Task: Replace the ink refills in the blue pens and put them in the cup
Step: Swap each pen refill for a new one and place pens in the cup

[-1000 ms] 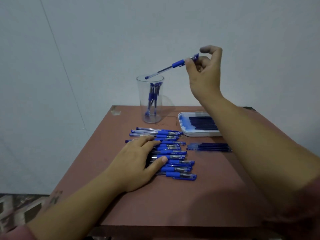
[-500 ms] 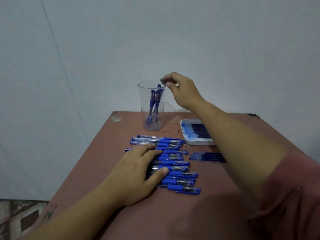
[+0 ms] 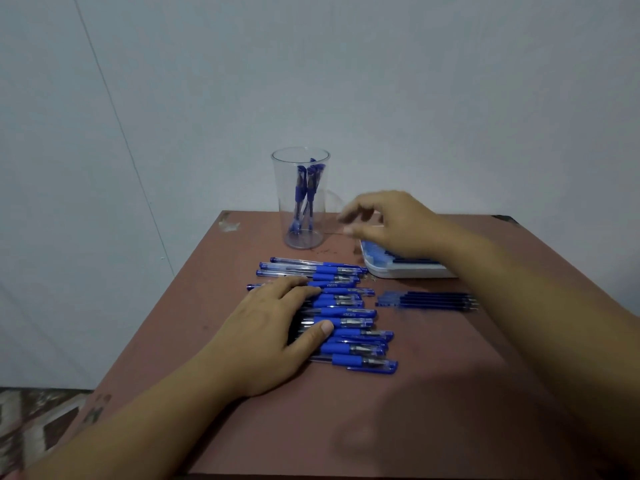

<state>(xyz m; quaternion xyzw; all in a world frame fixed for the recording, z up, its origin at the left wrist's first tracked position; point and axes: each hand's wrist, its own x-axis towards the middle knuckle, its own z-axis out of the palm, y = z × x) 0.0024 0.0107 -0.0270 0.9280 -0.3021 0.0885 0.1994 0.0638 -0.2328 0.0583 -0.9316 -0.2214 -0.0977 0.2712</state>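
A clear plastic cup (image 3: 300, 223) stands at the table's far edge with a few blue pens (image 3: 304, 188) upright inside. Several blue pens (image 3: 349, 323) lie in a row in the middle of the table. My left hand (image 3: 277, 327) rests flat on the left part of that row, fingers straight. My right hand (image 3: 391, 223) hovers blurred just right of the cup, above the white tray's left end, fingers loosely bent and holding nothing. A bunch of dark blue refills (image 3: 429, 301) lies on the table right of the pens.
A white tray (image 3: 408, 271) holding more refills sits at the back right, partly hidden by my right forearm. The reddish-brown table (image 3: 381, 427) ends near a pale wall behind. Patterned floor shows at the lower left.
My right hand dropped the pen it held into the cup, then moved down and right to above the tray. My left hand stayed on the pens.
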